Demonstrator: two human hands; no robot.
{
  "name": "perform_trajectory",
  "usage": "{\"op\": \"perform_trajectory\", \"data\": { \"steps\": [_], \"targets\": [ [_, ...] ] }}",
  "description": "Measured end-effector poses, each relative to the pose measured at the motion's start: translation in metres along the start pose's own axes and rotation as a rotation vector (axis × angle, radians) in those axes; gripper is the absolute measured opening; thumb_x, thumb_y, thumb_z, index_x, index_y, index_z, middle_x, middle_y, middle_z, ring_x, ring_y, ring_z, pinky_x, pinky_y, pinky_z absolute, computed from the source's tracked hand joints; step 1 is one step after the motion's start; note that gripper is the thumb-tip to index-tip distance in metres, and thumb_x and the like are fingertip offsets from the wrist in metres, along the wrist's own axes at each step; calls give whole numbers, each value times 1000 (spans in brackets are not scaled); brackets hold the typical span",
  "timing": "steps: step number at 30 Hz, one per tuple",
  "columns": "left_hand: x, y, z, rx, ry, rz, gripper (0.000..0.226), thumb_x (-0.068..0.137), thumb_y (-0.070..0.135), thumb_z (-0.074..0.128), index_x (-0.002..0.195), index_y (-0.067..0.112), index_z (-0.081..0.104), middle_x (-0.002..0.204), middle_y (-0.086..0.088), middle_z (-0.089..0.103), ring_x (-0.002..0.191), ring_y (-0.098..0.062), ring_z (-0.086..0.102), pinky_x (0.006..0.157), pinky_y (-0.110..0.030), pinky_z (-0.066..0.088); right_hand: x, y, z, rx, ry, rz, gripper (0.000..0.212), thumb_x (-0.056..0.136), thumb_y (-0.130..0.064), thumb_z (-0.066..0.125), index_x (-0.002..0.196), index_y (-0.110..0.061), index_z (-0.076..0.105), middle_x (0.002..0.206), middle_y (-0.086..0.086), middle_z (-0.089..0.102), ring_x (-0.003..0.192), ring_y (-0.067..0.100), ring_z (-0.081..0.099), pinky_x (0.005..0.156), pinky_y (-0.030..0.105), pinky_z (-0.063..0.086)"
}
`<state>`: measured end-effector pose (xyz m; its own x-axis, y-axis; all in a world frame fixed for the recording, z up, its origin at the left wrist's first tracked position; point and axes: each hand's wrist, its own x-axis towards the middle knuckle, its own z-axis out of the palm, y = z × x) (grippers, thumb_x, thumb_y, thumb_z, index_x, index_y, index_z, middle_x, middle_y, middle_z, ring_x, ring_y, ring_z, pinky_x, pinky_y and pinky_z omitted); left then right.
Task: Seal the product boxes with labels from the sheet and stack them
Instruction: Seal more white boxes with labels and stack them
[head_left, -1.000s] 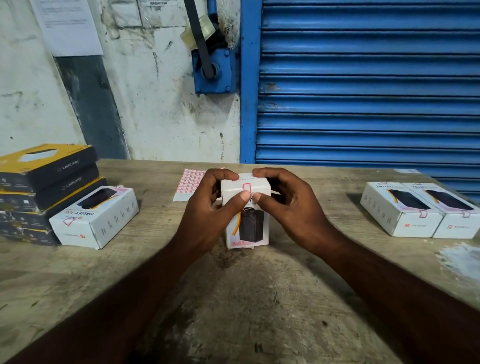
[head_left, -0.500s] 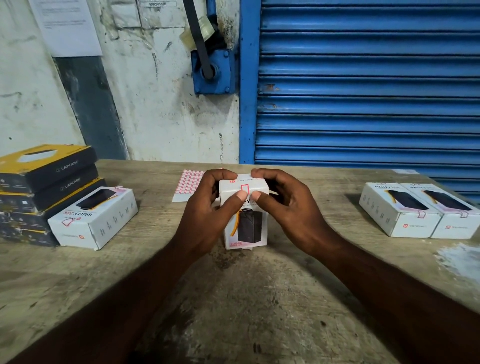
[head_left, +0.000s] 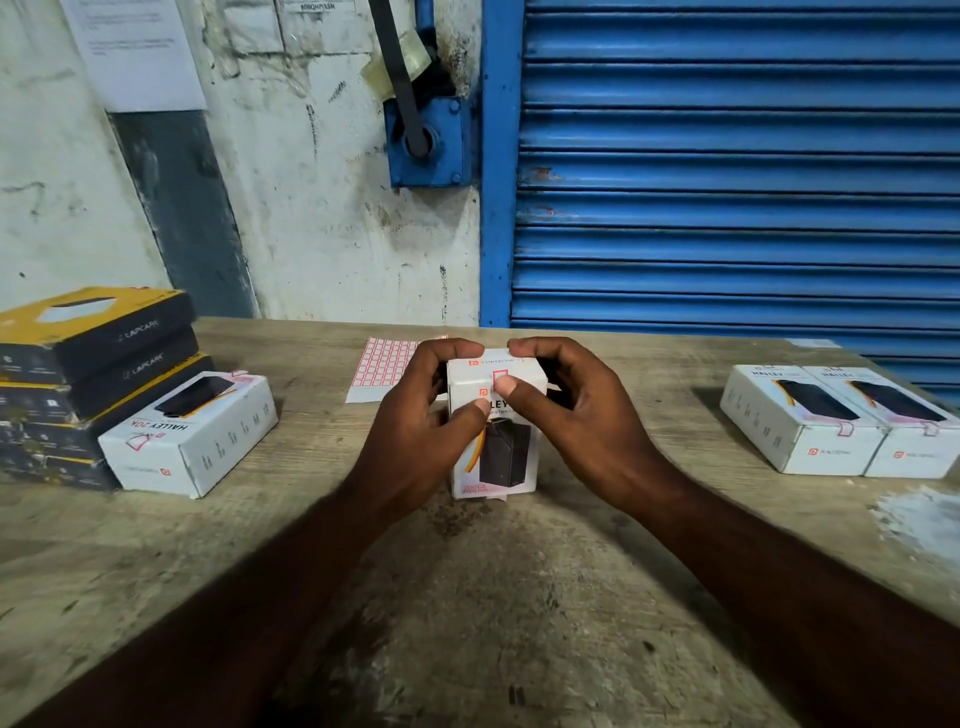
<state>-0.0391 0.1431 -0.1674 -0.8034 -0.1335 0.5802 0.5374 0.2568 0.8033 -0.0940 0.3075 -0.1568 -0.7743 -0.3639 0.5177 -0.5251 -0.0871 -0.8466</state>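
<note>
Clamping the box (head_left: 506, 457) between left hand (head_left: 415, 436) and right hand (head_left: 582, 415); pressing the label (head_left: 500, 368) down by thumb; needing firm smoothing over the edge.

Worn, scuffed wooden bench (head_left: 467, 597) before a stained, whitewashed wall (head_left: 322, 234). Right: ribbed blue metal roller shutter (head_left: 727, 182) beside a blue upright frame (head_left: 498, 208). On the wall: blue metal box (head_left: 449, 156) with black lever (head_left: 402, 78), white paper notice (head_left: 140, 52), dark grey vertical band (head_left: 182, 208).
</note>
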Motion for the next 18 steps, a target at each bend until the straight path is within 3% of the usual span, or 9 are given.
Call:
{"op": "perform_trajectory", "data": {
  "steps": [9,15,18],
  "targets": [
    [-1,-1,0,-22,13,8,39,82,14,64,117,26,56,116,19,68,112,-10,66,85,-22,54,-1,0,-3,39,-33,9,31,93,-3,68,122,-6,60,123,-3,67,111,11,66,94,31,55],
    [-1,2,4,-26,56,35,37,83,22,72,117,24,58,116,7,68,110,-11,66,81,-21,54,-5,-2,5,-61,14,-77,28,84,-31,72,111,-24,68,133,-8,60,130,5,53,103,35,48],
    [-2,1,4,-18,48,35,38,82,16,70,118,22,58,117,4,67,110,-12,66,77,-19,54,-4,-2,5,9,22,-56,15,88,-16,76,101,-21,72,132,-2,63,134,0,49,105,34,47]
  ]
}}
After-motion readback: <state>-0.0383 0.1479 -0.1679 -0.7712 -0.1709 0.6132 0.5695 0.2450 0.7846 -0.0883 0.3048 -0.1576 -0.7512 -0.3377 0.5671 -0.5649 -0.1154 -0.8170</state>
